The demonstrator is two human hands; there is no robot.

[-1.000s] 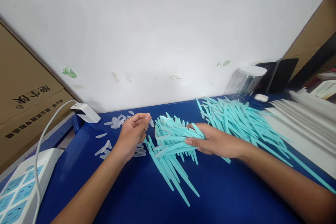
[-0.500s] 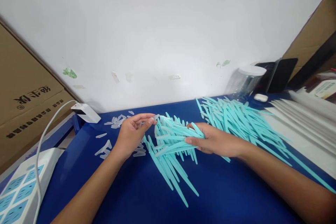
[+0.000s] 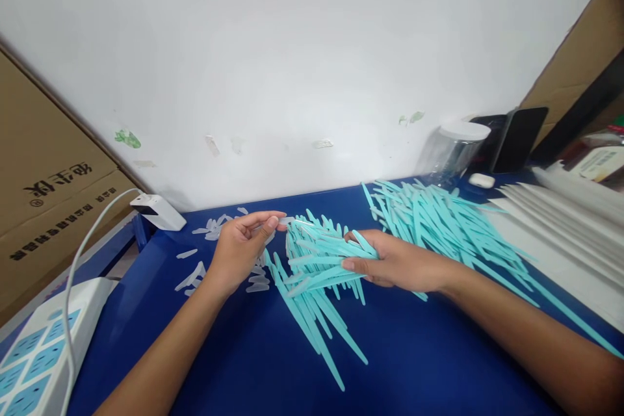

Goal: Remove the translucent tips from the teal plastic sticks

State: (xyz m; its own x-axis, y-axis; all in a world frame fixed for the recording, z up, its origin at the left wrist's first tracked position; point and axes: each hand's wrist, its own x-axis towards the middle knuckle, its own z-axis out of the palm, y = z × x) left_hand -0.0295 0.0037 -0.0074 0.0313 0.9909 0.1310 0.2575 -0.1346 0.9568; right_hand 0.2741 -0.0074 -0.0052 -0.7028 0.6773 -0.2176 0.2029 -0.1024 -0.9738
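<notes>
My left hand pinches a small translucent cap between thumb and fingertips. The cap is at the far end of one slim teal stick, and a thin shiny strip shows beside it. My right hand is wrapped round a bunch of teal sticks that look like eyebrow razors, their ends fanned toward my left hand. Beneath the bunch, more loose teal sticks lie on the blue table. Several loose translucent caps are scattered around and beyond my left hand.
A big pile of teal sticks lies at the right, by stacked white sheets. Behind it stand a clear jar with a white lid and a phone. A power strip and cable are at the left; a white wall closes the back.
My left hand has shifted slightly left with the cap, and a thin shiny strip now shows between cap and bunch. My right hand has hardly moved.
</notes>
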